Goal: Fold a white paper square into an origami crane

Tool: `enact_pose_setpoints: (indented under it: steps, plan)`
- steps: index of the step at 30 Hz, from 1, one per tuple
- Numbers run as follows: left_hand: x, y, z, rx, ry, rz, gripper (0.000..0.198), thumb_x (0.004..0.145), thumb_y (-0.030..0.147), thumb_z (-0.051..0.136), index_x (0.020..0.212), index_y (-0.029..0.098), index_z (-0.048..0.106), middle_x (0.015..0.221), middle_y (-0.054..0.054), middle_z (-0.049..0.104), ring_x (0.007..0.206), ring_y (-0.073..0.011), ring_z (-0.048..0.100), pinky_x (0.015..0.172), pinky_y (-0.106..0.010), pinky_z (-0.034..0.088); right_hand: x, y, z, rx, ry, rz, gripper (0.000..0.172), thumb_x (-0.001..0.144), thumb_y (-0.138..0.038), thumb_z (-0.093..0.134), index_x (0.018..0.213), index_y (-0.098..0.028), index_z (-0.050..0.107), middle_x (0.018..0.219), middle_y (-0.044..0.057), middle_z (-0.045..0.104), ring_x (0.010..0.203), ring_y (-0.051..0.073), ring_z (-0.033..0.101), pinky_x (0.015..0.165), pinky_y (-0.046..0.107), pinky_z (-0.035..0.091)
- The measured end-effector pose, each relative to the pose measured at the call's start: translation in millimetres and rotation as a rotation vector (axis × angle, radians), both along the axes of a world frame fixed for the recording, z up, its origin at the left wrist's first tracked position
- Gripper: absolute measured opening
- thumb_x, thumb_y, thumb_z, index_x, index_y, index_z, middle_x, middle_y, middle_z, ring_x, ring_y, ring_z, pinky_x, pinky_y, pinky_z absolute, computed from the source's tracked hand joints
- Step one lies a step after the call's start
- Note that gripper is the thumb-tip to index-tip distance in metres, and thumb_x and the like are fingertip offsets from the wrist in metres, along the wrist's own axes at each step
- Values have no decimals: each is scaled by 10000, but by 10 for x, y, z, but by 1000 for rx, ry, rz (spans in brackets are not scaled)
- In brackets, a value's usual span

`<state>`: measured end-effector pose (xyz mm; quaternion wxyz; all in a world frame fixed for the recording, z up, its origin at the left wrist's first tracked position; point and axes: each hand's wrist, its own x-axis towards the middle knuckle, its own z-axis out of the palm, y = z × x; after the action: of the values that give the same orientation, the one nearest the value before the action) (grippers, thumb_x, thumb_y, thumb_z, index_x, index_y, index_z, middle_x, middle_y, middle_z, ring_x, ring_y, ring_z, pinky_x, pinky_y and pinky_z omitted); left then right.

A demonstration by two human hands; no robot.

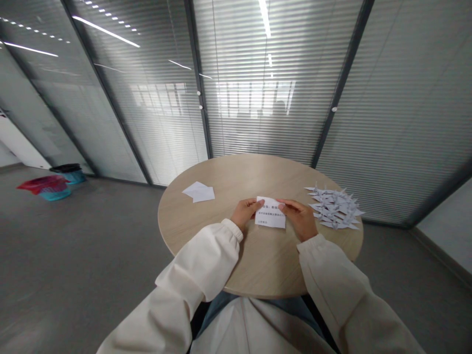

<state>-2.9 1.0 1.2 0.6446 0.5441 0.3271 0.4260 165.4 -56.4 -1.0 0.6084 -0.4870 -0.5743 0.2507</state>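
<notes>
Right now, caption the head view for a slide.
Left hand and right hand hold a printed slip at a round wooden table beside folded paper cranes.

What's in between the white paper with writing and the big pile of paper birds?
In the head view, the person's right hand lies there, gripping the rectangular white printed paper, beside the pile of folded white paper cranes.

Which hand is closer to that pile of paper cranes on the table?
Right. The right hand is just beside the paper cranes, not touching them; the left hand is farther away, across the printed sheet both hands hold.
</notes>
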Motion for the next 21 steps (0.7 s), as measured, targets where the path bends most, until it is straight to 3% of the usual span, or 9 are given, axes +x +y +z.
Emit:
enact_pose_setpoints:
  steps: [7,12,21]
  plan:
    - [21,12,-8,4,-40,23,428,589,448,720,806,86,649,677,-70,660,558,-124,587,553,-243,453,-30,-47,8,183,-242,-14,227,808,-296,529,953,-223,687,955,48,678,847,186,624,704,298,520]
    - [28,1,13,6,-64,35,417,569,466,722,725,90,631,612,-47,638,523,-120,571,527,-233,433,-37,-51,6,307,-423,-28,246,834,-226,483,981,-248,678,976,31,676,919,179,607,840,335,491]
    - [10,-22,59,9,-27,95,414,581,500,698,654,98,631,588,-56,642,515,-131,576,521,-234,420,-43,-23,-62,367,-553,-49,264,833,-199,483,995,-274,678,1024,37,648,945,176,596,862,345,494]
